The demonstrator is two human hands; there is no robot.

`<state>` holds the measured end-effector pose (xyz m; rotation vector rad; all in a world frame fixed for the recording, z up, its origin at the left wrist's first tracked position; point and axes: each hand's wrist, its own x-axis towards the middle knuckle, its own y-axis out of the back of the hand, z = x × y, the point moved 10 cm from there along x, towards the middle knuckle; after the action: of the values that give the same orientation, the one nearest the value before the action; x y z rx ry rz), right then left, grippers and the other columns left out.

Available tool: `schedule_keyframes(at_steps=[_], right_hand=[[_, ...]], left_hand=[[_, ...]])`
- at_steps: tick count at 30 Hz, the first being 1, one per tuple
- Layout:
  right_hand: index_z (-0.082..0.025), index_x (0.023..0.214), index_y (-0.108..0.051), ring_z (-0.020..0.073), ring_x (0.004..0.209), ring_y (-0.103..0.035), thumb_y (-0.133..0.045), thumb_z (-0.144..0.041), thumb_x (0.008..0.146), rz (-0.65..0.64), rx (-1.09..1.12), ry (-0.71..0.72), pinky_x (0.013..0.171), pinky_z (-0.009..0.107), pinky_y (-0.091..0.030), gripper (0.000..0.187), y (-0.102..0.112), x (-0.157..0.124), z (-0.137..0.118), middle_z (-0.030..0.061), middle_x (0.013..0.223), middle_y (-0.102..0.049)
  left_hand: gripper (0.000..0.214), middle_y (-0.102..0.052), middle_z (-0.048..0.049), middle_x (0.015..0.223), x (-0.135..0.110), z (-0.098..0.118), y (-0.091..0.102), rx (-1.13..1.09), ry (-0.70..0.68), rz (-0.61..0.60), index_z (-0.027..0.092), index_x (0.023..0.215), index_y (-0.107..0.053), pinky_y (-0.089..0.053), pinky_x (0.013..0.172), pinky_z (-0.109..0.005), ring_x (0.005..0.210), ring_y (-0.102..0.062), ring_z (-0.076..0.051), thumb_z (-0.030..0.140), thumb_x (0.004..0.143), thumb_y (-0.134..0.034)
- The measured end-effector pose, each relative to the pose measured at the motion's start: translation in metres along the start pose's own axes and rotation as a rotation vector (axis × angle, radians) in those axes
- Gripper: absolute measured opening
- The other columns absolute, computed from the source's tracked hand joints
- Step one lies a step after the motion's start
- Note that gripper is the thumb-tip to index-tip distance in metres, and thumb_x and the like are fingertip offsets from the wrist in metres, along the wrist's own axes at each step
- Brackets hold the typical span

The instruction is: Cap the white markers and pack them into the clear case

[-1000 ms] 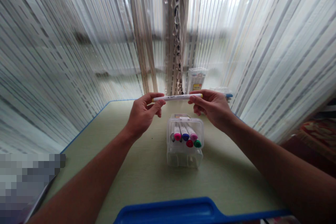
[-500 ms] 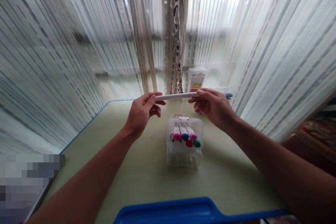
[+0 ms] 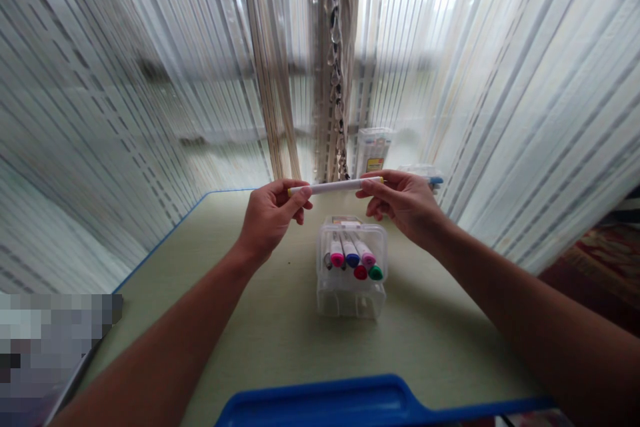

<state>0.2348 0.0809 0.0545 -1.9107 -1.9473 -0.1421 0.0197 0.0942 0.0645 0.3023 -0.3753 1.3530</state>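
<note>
A white marker (image 3: 334,186) with yellow ends is held level above the table, between my two hands. My left hand (image 3: 273,213) pinches its left end between thumb and fingers. At the other end, my right hand (image 3: 403,202) is closed on the marker, with a yellow tip showing past the fingers. Below and between the hands stands a clear plastic case (image 3: 351,303). Several markers lie in it, their pink, blue, purple, red and green ends facing me; the pink-ended marker (image 3: 337,259) is at the left.
A second clear case (image 3: 374,150) stands upright at the table's back, and a low clear container (image 3: 420,171) with something blue is beside it, partly behind my right hand. String curtains (image 3: 215,80) hang behind the pale green table (image 3: 240,340). A blue tray edge (image 3: 320,403) runs along the front.
Both hands have shifted their fingers slightly on the marker, and its yellow ends now show. The case of markers has stayed in place.
</note>
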Motion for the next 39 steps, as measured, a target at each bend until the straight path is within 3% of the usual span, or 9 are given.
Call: schedule_keyframes(at_steps=[7,21,33,39], right_hand=[[-0.014,0.083,-0.076,0.0105,0.043,-0.064,-0.093,-0.033,0.063,-0.008,-0.054,0.010,0.038,0.018,-0.047,0.033,-0.002,-0.002,0.000,0.0043,0.066,-0.075],[-0.013,0.082,-0.076,0.0104,0.045,-0.064,-0.086,-0.031,0.070,0.034,0.033,-0.069,0.039,0.017,-0.046,0.024,0.003,0.001,0.007,0.0078,0.071,-0.077],[-0.009,0.090,-0.076,0.0132,0.044,-0.064,-0.060,-0.019,0.082,0.033,0.139,-0.138,0.040,0.020,-0.046,0.020,0.002,-0.001,0.008,0.0103,0.070,-0.077],[-0.009,0.090,-0.074,0.0140,0.043,-0.064,-0.055,-0.018,0.083,0.058,0.140,-0.148,0.039,0.022,-0.046,0.022,0.004,0.000,0.009,0.0100,0.070,-0.077]], left_hand=[[0.032,-0.066,0.0002,0.062,-0.003,0.001,0.001,0.054,-0.004,0.013,0.010,0.085,-0.072,-0.045,0.050,-0.020,0.049,-0.056,-0.008,0.034,0.070,-0.087],[0.025,-0.071,-0.0048,0.077,0.000,-0.007,0.001,-0.059,0.075,0.028,0.011,0.094,-0.073,-0.051,0.054,-0.024,0.052,-0.059,-0.009,0.028,0.077,-0.078],[0.019,-0.073,-0.0087,0.076,-0.001,-0.011,0.003,-0.191,0.148,0.054,0.009,0.097,-0.070,-0.051,0.053,-0.025,0.052,-0.061,-0.012,0.021,0.086,-0.063],[0.020,-0.074,-0.0094,0.077,0.000,-0.012,0.002,-0.213,0.156,0.044,0.009,0.099,-0.069,-0.051,0.054,-0.026,0.053,-0.061,-0.012,0.021,0.086,-0.060]])
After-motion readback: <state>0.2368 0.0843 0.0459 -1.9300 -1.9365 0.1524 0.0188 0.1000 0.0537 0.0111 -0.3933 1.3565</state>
